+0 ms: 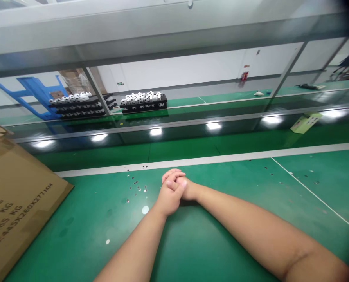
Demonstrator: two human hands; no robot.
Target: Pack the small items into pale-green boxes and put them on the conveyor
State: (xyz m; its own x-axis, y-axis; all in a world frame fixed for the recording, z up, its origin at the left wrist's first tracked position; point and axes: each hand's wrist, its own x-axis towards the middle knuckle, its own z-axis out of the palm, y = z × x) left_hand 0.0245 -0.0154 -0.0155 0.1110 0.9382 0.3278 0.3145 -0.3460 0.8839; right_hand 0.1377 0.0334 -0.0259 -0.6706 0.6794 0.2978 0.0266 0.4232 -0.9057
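Observation:
My left hand [169,199] and my right hand [189,188] are clasped together over the green tabletop [209,243]. The fingers of both are folded around each other, and no object shows between them. Both forearms reach in from the bottom of the view and meet at the hands. Just left of the hands, small dark and white round stickers [145,210] are scattered on the green surface.
A large printed cardboard box [18,203] stands at the left. Beyond the white table edge [221,159] runs a shiny green conveyor belt [180,147] carrying a light green box [306,122]. Farther back, black trays [145,105] hold several black-and-white balls.

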